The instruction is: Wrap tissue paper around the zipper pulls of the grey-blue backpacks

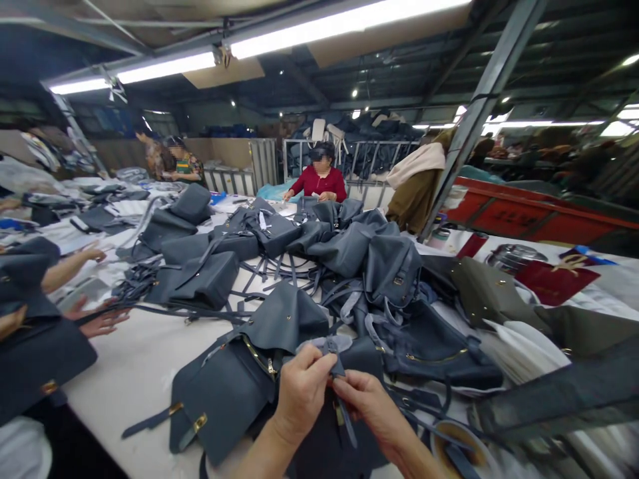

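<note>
Both bare hands together at centre-bottom of view. Left hand (pixel 300 394) and right hand (pixel 368 407) pinch a narrow slate-blue leather strap (pixel 340 372) from either side, fingertips closed on it; a small dark buckle or keeper (pixel 330 346) sits just above the fingers, and the strap's free tail hangs below the right hand. Exact fit of strap to buckle hidden by fingers.

Work in hand: fitting at this strap, directly over a dark slate leather backpack (pixel 327 439), which lies beneath both hands, mostly hidden by them.

Just left of the left hand: a slate-blue leather backpack with brass clasp (pixel 224 392), lying flat on a white work table (pixel 124 379), its flap fastened by a brass-tipped strap.

Containers: right of the right hand, a round tan tub (pixel 462 447) at the table edge, a dark strap piece lying in it; remainder of contents cannot be told. Farther right, a steel pot (pixel 514 258), contents not visible. Ahead of the hands, many similar bags and loose straps lie heaped; a co-worker in a red top (pixel 320 183) works across the table.
</note>
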A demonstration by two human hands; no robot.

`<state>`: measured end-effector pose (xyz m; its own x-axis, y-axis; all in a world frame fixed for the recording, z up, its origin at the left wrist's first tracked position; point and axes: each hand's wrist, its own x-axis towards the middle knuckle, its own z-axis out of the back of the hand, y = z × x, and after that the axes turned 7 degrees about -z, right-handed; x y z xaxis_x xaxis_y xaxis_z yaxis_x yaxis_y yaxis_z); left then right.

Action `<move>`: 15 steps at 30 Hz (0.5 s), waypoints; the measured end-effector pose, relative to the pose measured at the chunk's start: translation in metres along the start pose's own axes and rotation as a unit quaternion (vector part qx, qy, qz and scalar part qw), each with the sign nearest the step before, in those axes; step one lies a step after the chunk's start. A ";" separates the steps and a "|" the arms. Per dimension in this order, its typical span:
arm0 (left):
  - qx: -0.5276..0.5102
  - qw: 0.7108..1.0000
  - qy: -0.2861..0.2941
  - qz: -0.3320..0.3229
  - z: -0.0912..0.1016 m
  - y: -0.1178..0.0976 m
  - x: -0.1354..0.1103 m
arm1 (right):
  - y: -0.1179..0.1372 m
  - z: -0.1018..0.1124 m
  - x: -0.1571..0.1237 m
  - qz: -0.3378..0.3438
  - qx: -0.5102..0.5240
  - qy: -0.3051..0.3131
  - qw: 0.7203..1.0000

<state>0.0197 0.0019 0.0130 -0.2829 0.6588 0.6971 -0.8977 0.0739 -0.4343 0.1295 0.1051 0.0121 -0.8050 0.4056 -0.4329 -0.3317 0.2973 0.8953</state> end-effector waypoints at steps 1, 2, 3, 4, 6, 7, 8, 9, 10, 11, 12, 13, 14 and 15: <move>-0.033 0.998 0.016 0.044 0.001 -0.001 -0.004 | 0.001 -0.001 0.000 0.002 0.009 0.014 1.000; -0.063 0.994 0.026 0.089 0.001 -0.002 -0.007 | 0.002 -0.002 -0.001 0.006 0.018 0.028 0.999; -0.089 0.987 0.032 0.129 0.003 -0.003 -0.008 | 0.003 -0.003 -0.002 0.010 0.025 0.037 0.999; -0.111 0.980 0.032 0.164 0.004 -0.004 -0.007 | 0.005 -0.004 -0.002 0.013 0.033 0.039 0.999; -0.156 0.963 0.022 0.220 0.006 -0.007 -0.003 | 0.008 -0.006 -0.004 0.012 0.049 0.032 0.998; -0.184 0.951 0.014 0.249 0.007 -0.009 -0.001 | 0.009 -0.007 -0.004 0.012 0.057 0.030 0.998; -0.216 0.935 0.003 0.280 0.008 -0.010 0.002 | 0.010 -0.007 -0.005 0.012 0.065 0.029 0.997; -0.250 0.916 -0.012 0.314 0.009 -0.011 0.004 | 0.011 -0.008 -0.005 0.016 0.074 0.030 0.997; -0.284 0.892 -0.030 0.350 0.009 -0.011 0.005 | 0.011 -0.008 -0.005 0.021 0.082 0.032 0.996; -0.318 0.865 -0.047 0.384 0.008 -0.011 0.006 | 0.010 -0.008 -0.005 0.027 0.089 0.030 0.995; -0.350 0.838 -0.063 0.414 0.008 -0.011 0.006 | 0.009 -0.008 -0.005 0.033 0.097 0.024 0.994; -0.381 0.811 -0.074 0.437 0.007 -0.010 0.006 | 0.008 -0.008 -0.004 0.039 0.103 0.017 0.994; -0.410 0.787 -0.079 0.455 0.007 -0.010 0.005 | 0.006 -0.009 -0.003 0.045 0.109 0.009 0.993; -0.433 0.765 -0.076 0.470 0.007 -0.010 0.004 | 0.004 -0.010 -0.001 0.051 0.115 0.000 0.992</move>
<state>0.0251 -0.0017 0.0243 -0.7615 0.6360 -0.1248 0.2683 0.1340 -0.9540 0.1241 0.0977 0.0173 -0.8291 0.4429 -0.3411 -0.1273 0.4445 0.8867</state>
